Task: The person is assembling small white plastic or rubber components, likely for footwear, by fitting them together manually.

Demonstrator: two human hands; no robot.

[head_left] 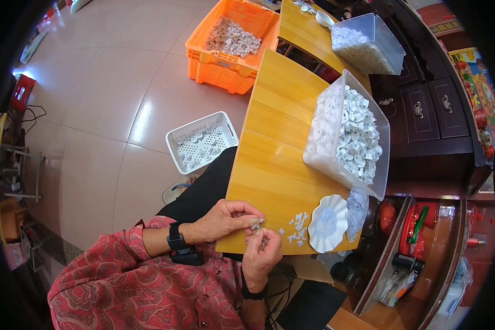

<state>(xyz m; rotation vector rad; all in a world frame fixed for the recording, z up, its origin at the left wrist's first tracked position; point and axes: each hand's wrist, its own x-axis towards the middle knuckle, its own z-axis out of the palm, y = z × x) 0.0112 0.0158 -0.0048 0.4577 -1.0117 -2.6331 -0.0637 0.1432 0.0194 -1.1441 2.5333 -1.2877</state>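
Small white part (257, 223) | pinched between left hand (225, 219), right hand (262, 254) | above wooden table (275, 137)

**Counts by kind**

Two hands are seen – a left hand (225, 219) and a right hand (262, 254) – with one small white part (257, 222) pinched between them. Two clear plastic bins of white parts are counted: a near bin (335, 165) and a far bin (380, 34). One orange crate (220, 69), one white basket (177, 136) and one white scalloped dish (335, 204) are present. Two wooden tabletops are seen – a near tabletop (272, 159) and a far tabletop (301, 30). The loose white bits (298, 228) are too small to be counted.
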